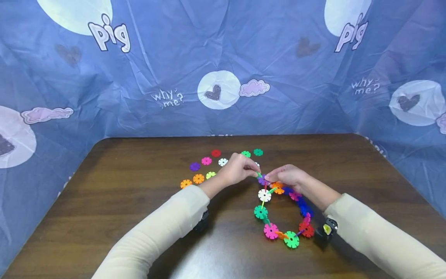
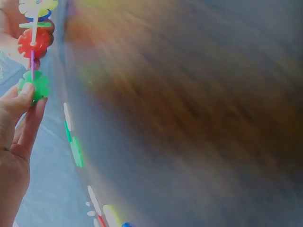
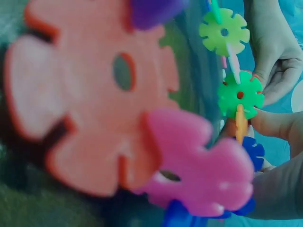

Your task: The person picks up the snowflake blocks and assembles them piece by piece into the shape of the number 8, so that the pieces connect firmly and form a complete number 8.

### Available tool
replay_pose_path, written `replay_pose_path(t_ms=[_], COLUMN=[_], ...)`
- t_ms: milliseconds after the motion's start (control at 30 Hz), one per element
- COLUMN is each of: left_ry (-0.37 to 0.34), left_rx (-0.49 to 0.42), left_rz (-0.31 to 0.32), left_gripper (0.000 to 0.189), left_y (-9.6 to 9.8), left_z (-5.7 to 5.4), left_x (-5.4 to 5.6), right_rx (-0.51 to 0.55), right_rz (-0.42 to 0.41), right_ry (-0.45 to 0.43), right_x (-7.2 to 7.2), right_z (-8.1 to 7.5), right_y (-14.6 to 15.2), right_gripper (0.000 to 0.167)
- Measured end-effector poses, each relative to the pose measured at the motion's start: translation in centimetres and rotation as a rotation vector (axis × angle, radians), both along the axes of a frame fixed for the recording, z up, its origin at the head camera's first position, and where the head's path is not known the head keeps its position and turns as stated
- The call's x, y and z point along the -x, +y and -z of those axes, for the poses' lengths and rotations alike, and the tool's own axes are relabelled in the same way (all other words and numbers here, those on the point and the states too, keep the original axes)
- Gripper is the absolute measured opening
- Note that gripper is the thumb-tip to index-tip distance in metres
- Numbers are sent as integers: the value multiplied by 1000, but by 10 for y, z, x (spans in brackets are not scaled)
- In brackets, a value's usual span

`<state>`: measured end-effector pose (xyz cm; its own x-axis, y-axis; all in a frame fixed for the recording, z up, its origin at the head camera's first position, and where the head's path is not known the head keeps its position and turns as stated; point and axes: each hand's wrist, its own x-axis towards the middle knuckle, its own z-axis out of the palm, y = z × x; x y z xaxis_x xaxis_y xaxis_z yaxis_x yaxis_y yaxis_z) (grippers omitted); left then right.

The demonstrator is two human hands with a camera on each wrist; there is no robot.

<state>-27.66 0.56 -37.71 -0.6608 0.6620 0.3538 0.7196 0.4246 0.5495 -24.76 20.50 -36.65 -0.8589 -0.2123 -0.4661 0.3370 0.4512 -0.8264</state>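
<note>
A chain of notched plastic snowflake discs, joined edge to edge, forms a ring on the table, with a white disc (image 1: 264, 195), a pink disc (image 1: 270, 231) and a light green disc (image 1: 291, 240) in it. At its far left end my left hand (image 1: 238, 169) pinches a small green disc (image 2: 40, 87) between thumb and fingers. Close beside it, my right hand (image 1: 288, 176) holds the chain at a purple disc (image 1: 263, 179), its fingertips right at the disc's edge. In the right wrist view, a large orange-red disc (image 3: 90, 94) and a pink disc (image 3: 203, 161) fill the foreground.
Loose discs lie left of and behind the hands: orange (image 1: 198, 178), purple (image 1: 194, 166), pink (image 1: 206, 161), red (image 1: 216, 153), white (image 1: 223, 162) and green (image 1: 258, 152). The brown table (image 1: 139, 155) ends at a blue printed cloth (image 1: 181, 50).
</note>
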Motion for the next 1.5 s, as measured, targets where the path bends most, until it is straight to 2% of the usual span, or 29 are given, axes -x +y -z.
replay_pose_path(t_ms=[133, 200, 300, 367, 567, 633, 700, 800, 867, 1067, 1233, 1333, 1500], left_ry=[-100, -130, -115, -84, -70, -55, -39, -31, -49, -140, -209, -283, -495], left_rx=[33, 62, 114, 194, 504, 566, 589, 565, 508, 273, 209, 161, 4], left_rz=[-3, -27, -87, -128, -148, -161, -180, -199, -197, -170, -193, -224, -301], left_gripper=[18, 24, 31, 29, 29, 30, 30, 32, 32, 25, 14, 10, 11], left_y=[3, 4, 7, 10, 23, 27, 30, 30, 29, 17, 5, 0, -4], left_z=[-5, -7, -11, -13, -12, -11, -11, -10, -9, -9, -9, -10, -14], left_x=[5, 10, 20, 26, 34, 34, 35, 35, 35, 31, 24, 19, 12], right_rx=[-18, -39, -47, -32, 35, 29, 12, -8, -7, 13, -6, -19, -18], right_rz=[-34, -33, -26, -9, -15, -34, -51, -65, -62, -57, -47, -51, -52], right_ry=[-27, -34, -47, -63, -77, -64, -51, -43, -46, -35, -30, -30, -20], right_x=[0, 0, -1, -2, -5, -5, -6, -6, -7, -8, -8, -9, -9], right_z=[-5, -7, -10, -10, -10, -9, -9, -8, -7, -5, -4, -4, -5], right_y=[4, 6, 11, 13, 17, 17, 17, 18, 18, 19, 18, 17, 15], right_gripper=[44, 45, 45, 46, 47, 46, 45, 44, 44, 44, 45, 44, 43])
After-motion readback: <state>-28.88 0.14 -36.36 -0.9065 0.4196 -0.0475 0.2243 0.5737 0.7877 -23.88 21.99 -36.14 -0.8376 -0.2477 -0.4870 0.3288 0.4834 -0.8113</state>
